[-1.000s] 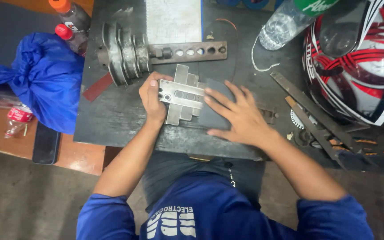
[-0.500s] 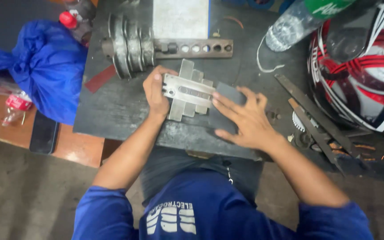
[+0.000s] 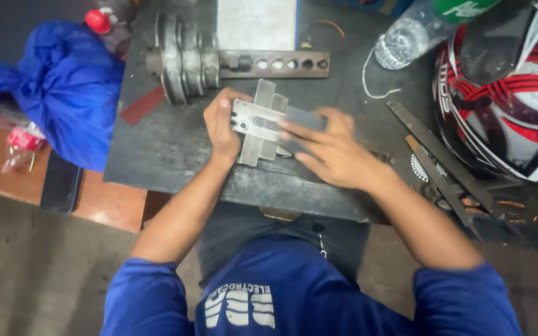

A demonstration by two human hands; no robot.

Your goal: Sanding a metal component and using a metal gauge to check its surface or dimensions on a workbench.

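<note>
A clear bottle (image 3: 406, 37) lies on the table (image 3: 169, 149). The left hand (image 3: 222, 127) grips a metal bracket (image 3: 259, 124); the right hand (image 3: 331, 149) presses flat, fingers spread, on it

We're over a dark steel workbench (image 3: 157, 149), a brown wooden table (image 3: 110, 208) at its left, grey concrete floor (image 3: 38, 274) below.

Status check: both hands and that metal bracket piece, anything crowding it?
Left hand grips metal bracket. Right hand presses on it. Pulley stack close behind, not touching.

a metalwork shop: scarred steel bench (image 3: 157, 155), pulley stack (image 3: 182, 59), drilled bar (image 3: 281, 63), loose steel strips (image 3: 443, 165)
</note>
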